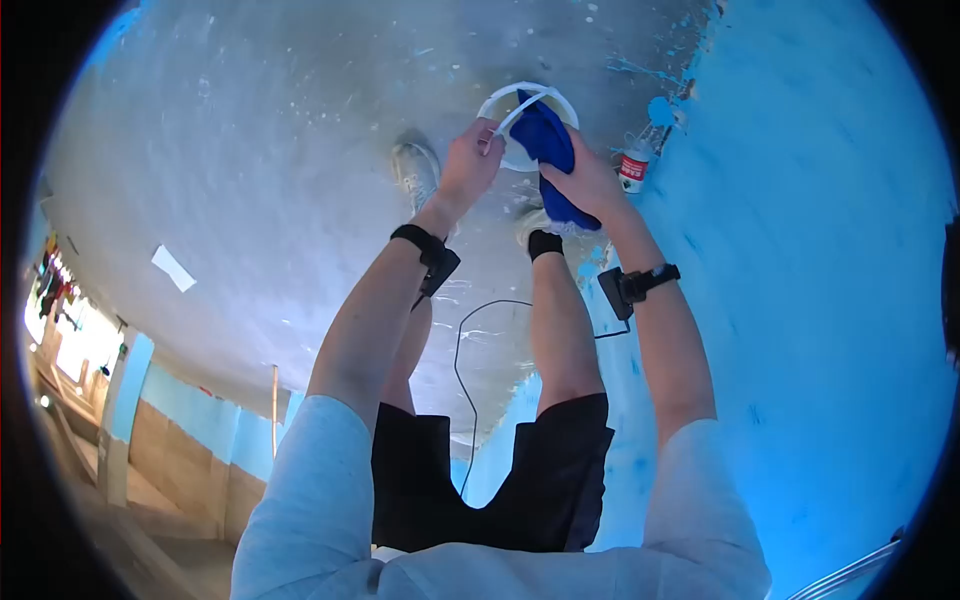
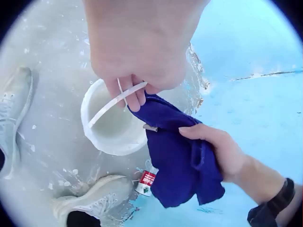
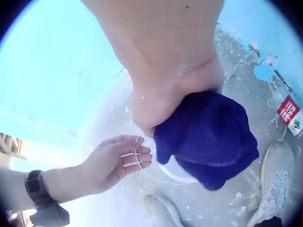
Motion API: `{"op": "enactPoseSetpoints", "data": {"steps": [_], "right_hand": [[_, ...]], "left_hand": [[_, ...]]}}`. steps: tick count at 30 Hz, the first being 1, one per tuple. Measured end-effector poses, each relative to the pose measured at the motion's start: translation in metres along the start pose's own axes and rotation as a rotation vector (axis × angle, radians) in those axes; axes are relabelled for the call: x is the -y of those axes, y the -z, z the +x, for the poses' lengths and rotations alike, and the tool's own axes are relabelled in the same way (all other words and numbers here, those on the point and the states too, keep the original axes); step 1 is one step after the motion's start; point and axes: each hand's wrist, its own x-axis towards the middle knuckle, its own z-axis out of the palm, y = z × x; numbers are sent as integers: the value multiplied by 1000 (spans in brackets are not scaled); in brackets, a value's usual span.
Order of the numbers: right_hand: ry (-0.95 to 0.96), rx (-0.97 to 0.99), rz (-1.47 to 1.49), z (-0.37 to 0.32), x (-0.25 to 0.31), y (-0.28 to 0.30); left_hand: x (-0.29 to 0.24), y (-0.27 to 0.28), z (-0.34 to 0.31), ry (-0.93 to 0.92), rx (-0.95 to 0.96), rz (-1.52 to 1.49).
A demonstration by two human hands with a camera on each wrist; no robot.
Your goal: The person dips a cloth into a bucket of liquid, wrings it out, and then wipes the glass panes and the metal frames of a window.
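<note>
My left hand is at the near left side of a white bucket, its fingers hooked round the thin white bucket handle. The handle arches across the bucket mouth. In my right hand is a dark blue cloth, gripped with the thumb on top. The cloth hangs folded beside the bucket and overlaps its rim in the head view. A small pale tag shows on the cloth's edge. From the right wrist view, the cloth hides most of the bucket and the right fingers.
A white can with a red label stands right of the bucket, by the blue wall. My shoes are on the paint-spotted grey floor, close to the bucket. A white sheet lies at the left. A black cable hangs between my legs.
</note>
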Motion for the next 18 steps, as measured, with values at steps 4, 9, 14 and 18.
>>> {"op": "enactPoseSetpoints", "data": {"steps": [4, 9, 14, 18], "right_hand": [[-191, 88, -500, -11, -1, -21], [-95, 75, -618, 64, 18, -41], [-46, -99, -599, 71, -1, -65], [-13, -171, -582, 85, -19, -83]], "left_hand": [[37, -10, -28, 6, -95, 8], [45, 35, 22, -187, -343, 265], [53, 22, 27, -57, -285, 91], [85, 16, 27, -25, -223, 95]]}}
